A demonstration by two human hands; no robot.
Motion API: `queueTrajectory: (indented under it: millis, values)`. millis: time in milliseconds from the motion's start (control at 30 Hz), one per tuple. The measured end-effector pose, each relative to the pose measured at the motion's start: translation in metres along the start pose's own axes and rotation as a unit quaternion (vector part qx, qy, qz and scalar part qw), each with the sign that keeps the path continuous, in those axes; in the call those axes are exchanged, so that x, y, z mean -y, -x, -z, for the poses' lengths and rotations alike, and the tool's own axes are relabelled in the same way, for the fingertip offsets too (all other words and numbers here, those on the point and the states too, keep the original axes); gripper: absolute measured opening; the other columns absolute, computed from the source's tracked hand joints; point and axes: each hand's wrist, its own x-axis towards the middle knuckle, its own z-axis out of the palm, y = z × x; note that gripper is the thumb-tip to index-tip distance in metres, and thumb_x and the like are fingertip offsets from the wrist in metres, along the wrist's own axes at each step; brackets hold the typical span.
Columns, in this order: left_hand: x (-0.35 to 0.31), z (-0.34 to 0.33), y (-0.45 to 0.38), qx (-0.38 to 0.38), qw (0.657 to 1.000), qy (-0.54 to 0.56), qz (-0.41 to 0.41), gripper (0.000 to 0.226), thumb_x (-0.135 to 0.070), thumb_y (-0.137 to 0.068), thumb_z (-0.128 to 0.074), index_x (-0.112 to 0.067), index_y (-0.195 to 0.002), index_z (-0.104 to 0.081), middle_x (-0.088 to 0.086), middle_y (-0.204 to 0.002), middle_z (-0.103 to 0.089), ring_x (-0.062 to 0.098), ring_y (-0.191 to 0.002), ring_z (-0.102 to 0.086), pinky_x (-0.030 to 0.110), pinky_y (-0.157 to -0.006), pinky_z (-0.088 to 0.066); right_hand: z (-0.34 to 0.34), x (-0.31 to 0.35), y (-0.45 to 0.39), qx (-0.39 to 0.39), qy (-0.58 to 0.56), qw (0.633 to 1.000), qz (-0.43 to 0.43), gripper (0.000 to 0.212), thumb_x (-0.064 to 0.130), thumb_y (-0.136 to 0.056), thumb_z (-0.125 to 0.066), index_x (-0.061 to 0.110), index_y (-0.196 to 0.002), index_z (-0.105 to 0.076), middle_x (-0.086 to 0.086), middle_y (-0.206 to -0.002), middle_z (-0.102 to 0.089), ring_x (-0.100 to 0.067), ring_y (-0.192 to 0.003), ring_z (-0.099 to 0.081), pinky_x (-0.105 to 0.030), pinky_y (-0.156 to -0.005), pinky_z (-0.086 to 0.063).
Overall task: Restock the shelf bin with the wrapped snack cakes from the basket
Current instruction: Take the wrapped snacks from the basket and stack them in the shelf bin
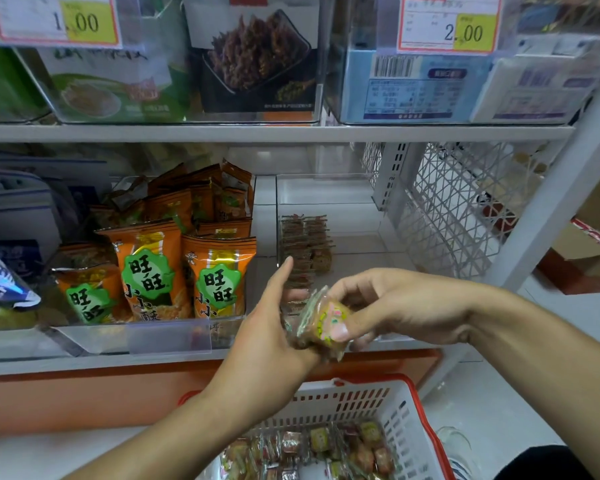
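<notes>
Presently both hands, left hand (pixel 264 327) and right hand (pixel 388 306), pinch a wrapped snack cake (pixel 326 323) before the shelf bin's (pixel 326 188) front edge; slick wrapper risks slipping.

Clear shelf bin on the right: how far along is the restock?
Done: the clear plastic shelf bin already holds a short column of wrapped brown snack cakes at its left side; most of it is bare. In hand: the left hand holds a small stack and the right hand pinches a yellow-and-pink wrapped cake. Left: many wrapped cakes lie in the white, red-rimmed plastic basket.
</notes>
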Motion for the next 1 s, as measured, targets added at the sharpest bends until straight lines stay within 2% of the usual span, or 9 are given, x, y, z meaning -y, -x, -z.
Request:
queueTrajectory:
  millis: [133, 200, 267, 333, 400, 533, 667, 800, 1000]
  values:
    - [0.000, -0.002, -0.006, -0.005, 0.999, 0.034, 0.026, 0.128, -0.015, -0.077, -0.090, -0.049, -0.159, 0.002, -0.017, -0.111, -0.064, -0.003, -0.073, -0.071, 0.010, -0.058, -0.050, 0.014, 0.003, -0.012, -0.167, -0.120, 0.978, 0.044, 0.043, 0.000, -0.074, -0.081, 0.006, -0.111, -0.060, -0.014, -0.104, -0.071, -0.020, -0.079, -0.070, -0.036, -0.077, -0.062]
    - [-0.002, -0.003, -0.007, 0.008, 0.998, 0.050, 0.050, 0.133, -0.021, -0.076, -0.091, -0.048, -0.158, 0.011, -0.018, -0.103, -0.071, 0.002, -0.061, -0.069, 0.012, -0.053, -0.049, 0.024, -0.004, -0.025, -0.315, -0.013, 0.948, 0.045, 0.037, 0.000, -0.075, -0.082, 0.010, -0.104, -0.062, -0.011, -0.099, -0.069, -0.021, -0.076, -0.067, -0.039, -0.074, -0.059]
    - [-0.001, -0.006, -0.008, 0.017, 0.995, 0.069, 0.064, 0.137, -0.024, -0.076, -0.091, -0.045, -0.158, 0.017, -0.020, -0.099, -0.074, 0.003, -0.063, -0.069, 0.016, -0.058, -0.054, 0.033, -0.015, -0.041, -0.386, 0.200, 0.900, 0.022, 0.032, 0.012, -0.073, -0.086, 0.021, -0.097, -0.066, -0.001, -0.092, -0.069, -0.019, -0.082, -0.066, -0.031, -0.071, -0.056]
    - [0.003, -0.009, -0.010, 0.006, 0.992, 0.093, 0.080, 0.139, -0.029, -0.076, -0.091, -0.040, -0.159, 0.020, -0.020, -0.098, -0.075, 0.002, -0.077, -0.071, 0.021, -0.071, -0.056, 0.039, -0.024, -0.058, -0.380, 0.315, 0.870, -0.011, 0.027, 0.023, -0.071, -0.087, 0.031, -0.086, -0.066, 0.012, -0.085, -0.065, -0.013, -0.084, -0.063, -0.016, -0.062, -0.047]
    - [0.007, -0.011, -0.012, -0.008, 0.989, 0.116, 0.095, 0.138, -0.032, -0.075, -0.091, -0.034, -0.160, 0.019, -0.019, -0.097, -0.076, 0.000, -0.090, -0.071, 0.021, -0.082, -0.051, 0.047, -0.033, -0.076, -0.370, 0.344, 0.862, -0.039, 0.027, 0.022, -0.073, -0.087, 0.034, -0.081, -0.064, 0.015, -0.087, -0.064, -0.012, -0.087, -0.062, -0.015, -0.059, -0.043]
    - [0.010, -0.015, -0.014, 0.004, 0.987, 0.124, 0.104, 0.135, -0.028, -0.075, -0.092, -0.033, -0.163, 0.010, -0.015, -0.094, -0.077, 0.001, -0.095, -0.072, 0.027, -0.092, -0.053, 0.060, -0.045, -0.106, -0.362, 0.402, 0.839, -0.049, 0.038, 0.004, -0.080, -0.076, 0.025, -0.110, -0.066, -0.007, -0.120, -0.064, -0.026, -0.112, -0.063, -0.022, -0.079, -0.044]
    - [0.012, -0.015, -0.015, 0.007, 0.983, 0.144, 0.112, 0.133, -0.023, -0.075, -0.092, -0.035, -0.163, 0.007, -0.012, -0.092, -0.077, 0.001, -0.087, -0.073, 0.011, -0.070, -0.052, 0.069, -0.049, -0.119, -0.368, 0.379, 0.848, -0.027, 0.041, -0.002, -0.080, -0.070, 0.023, -0.111, -0.060, -0.008, -0.122, -0.054, -0.030, -0.115, -0.058, -0.024, -0.079, -0.039]
    - [0.011, -0.013, -0.015, 0.007, 0.983, 0.145, 0.112, 0.132, -0.024, -0.075, -0.092, -0.036, -0.163, 0.006, -0.013, -0.092, -0.077, -0.004, -0.089, -0.071, 0.010, -0.069, -0.050, 0.076, -0.052, -0.127, -0.374, 0.317, 0.869, -0.067, 0.064, -0.006, -0.079, -0.069, 0.015, -0.134, -0.044, -0.015, -0.125, -0.058, -0.027, -0.104, -0.058, -0.026, -0.074, -0.042]
    - [0.009, -0.015, -0.013, 0.009, 0.981, 0.162, 0.106, 0.132, -0.015, -0.074, -0.092, -0.042, -0.162, 0.003, -0.003, -0.092, -0.076, 0.009, -0.079, -0.076, 0.009, -0.062, -0.053, 0.075, -0.055, -0.139, -0.389, 0.269, 0.879, -0.063, 0.068, 0.005, -0.079, -0.074, 0.018, -0.136, -0.040, -0.015, -0.115, -0.066, -0.029, -0.104, -0.063, -0.027, -0.076, -0.045]
